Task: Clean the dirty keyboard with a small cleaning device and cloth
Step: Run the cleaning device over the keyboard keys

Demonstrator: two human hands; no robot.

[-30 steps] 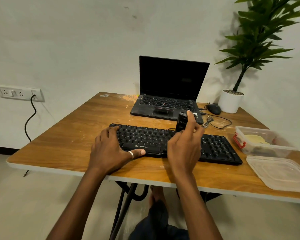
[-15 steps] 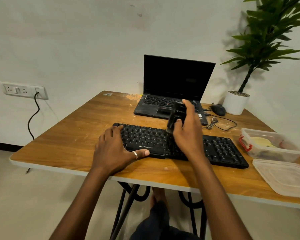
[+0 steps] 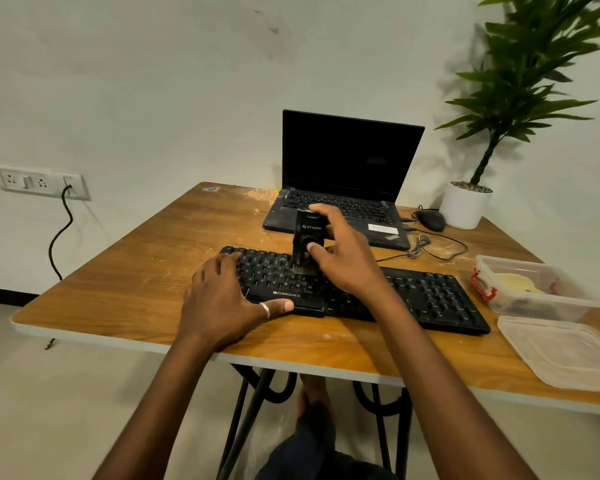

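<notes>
Rested left hand (image 3: 224, 306) palm-down on left end of keyboard (image 3: 430, 299), fingers (image 3: 230, 260) extended over keys, thumb along near edge. Gripped small cleaning device (image 3: 308, 237) upright in right hand (image 3: 347, 261) over keyboard's middle, thumb on device front. Extended both forearms toward keyboard.

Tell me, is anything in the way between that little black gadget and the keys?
Nothing visible. The right hand holds the device with its brush down at the keyboard's middle keys. The left hand rests on the keyboard's left part, beside the brush, not under it.
</notes>
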